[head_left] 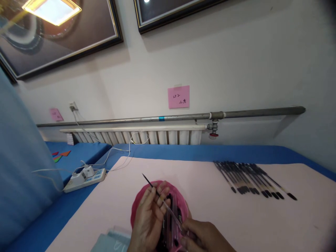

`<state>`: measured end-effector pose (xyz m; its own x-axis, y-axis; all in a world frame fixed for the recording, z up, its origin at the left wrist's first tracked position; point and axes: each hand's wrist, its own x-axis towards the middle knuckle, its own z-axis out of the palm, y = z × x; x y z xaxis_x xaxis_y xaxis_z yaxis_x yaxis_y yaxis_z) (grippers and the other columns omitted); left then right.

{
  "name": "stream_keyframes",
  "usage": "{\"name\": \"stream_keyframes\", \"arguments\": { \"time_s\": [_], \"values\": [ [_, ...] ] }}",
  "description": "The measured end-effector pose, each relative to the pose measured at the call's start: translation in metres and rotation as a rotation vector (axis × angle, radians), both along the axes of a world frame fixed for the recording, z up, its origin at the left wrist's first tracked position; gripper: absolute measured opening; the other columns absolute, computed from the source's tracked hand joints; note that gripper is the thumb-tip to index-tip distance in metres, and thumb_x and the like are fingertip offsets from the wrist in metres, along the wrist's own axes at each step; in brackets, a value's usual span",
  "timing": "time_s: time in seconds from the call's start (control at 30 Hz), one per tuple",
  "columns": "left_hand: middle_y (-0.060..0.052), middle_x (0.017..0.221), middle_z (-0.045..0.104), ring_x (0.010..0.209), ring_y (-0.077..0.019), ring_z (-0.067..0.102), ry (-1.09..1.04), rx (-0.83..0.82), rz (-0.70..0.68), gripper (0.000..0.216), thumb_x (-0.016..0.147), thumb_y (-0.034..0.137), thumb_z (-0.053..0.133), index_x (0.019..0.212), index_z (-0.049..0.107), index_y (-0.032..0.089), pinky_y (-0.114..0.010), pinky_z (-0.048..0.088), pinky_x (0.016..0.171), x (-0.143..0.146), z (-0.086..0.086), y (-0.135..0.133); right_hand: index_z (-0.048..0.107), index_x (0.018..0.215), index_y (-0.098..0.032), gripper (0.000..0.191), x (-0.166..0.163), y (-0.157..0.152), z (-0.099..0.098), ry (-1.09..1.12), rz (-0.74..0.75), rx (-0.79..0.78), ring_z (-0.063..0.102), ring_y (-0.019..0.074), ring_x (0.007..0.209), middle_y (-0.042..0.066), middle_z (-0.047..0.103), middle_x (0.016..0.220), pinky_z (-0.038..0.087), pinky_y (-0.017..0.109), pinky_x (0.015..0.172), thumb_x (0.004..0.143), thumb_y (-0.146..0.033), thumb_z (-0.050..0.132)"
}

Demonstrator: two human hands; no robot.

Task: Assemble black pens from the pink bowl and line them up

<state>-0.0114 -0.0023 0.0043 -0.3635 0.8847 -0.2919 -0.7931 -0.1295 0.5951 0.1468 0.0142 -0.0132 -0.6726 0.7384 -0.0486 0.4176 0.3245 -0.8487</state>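
Note:
My left hand (148,218) is closed round the open mouth of a pink pencil case (136,206) that lies on the pale pink mat (110,210). Several dark pens stand inside the case. My right hand (203,238) pinches a clear-barrelled pen (168,206) near its lower end. That pen slants up to the left across my left fingers, its dark tip above the case. A row of several black pens (252,178) lies side by side on the mat at the right.
A white power strip (85,178) with plugs and white cables lies on the blue table cover (78,157) at the left. A radiator (136,134) and a pipe run along the back wall. Coloured flat pieces (60,155) lie far left. A blue partition stands at the left edge.

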Motion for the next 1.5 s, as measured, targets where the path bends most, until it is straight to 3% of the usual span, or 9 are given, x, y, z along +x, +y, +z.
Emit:
{"name": "stream_keyframes", "arguments": {
  "time_s": [0.4,0.67,0.93,1.13,1.5],
  "values": [
    [-0.009,0.092,0.067,0.071,-0.0147,0.066,0.100,0.004,0.005,0.012,0.076,0.014,0.062,0.086,0.056,0.015,-0.027,0.054,0.064,0.0036,0.0047,-0.0032,0.051,0.066,-0.019,0.006,-0.0002,0.0013,0.0001,-0.003,0.020,-0.017,0.037,0.0082,0.051,-0.007,0.043,0.055,0.026,0.018,0.048,0.071,-0.015,0.049],
    [-0.005,0.089,0.068,0.075,-0.0167,0.066,0.216,0.056,0.018,0.023,0.071,0.028,0.068,0.087,0.054,0.018,-0.027,0.053,0.065,0.0090,0.0045,-0.0038,0.049,0.068,-0.020,0.014,0.0034,-0.0005,0.0031,-0.105,-0.006,0.252,0.046,0.0111,0.056,-0.002,0.054,0.064,0.032,0.020,0.054,0.080,-0.024,0.044],
    [-0.006,0.090,0.067,0.074,-0.0161,0.066,0.211,0.060,-0.010,0.022,0.074,0.028,0.066,0.088,0.052,0.018,-0.028,0.052,0.065,0.0100,0.0033,-0.0053,0.048,0.064,-0.020,0.007,0.0022,-0.0003,0.0044,0.000,0.020,-0.033,0.039,0.0093,0.053,-0.006,0.044,0.056,0.028,0.019,0.049,0.071,-0.019,0.050],
    [-0.007,0.092,0.067,0.077,-0.0173,0.066,0.327,0.002,0.016,0.024,0.075,0.033,0.063,0.090,0.053,0.017,-0.024,0.051,0.059,0.0089,0.0022,-0.0049,0.044,0.060,-0.019,0.012,0.0028,-0.0002,0.0076,-0.002,-0.009,-0.004,0.037,0.0089,0.052,-0.006,0.041,0.055,0.026,0.020,0.048,0.072,-0.018,0.048],
    [-0.007,0.087,0.068,0.071,-0.0166,0.067,0.193,-0.004,0.026,0.020,0.074,0.024,0.065,0.088,0.051,0.018,-0.028,0.054,0.061,0.0065,-0.0003,-0.0022,0.044,0.058,-0.019,0.016,0.0039,0.0019,0.0076,-0.027,-0.033,0.045,0.039,0.0093,0.052,-0.006,0.044,0.055,0.027,0.020,0.049,0.073,-0.020,0.050]
  ]
}}
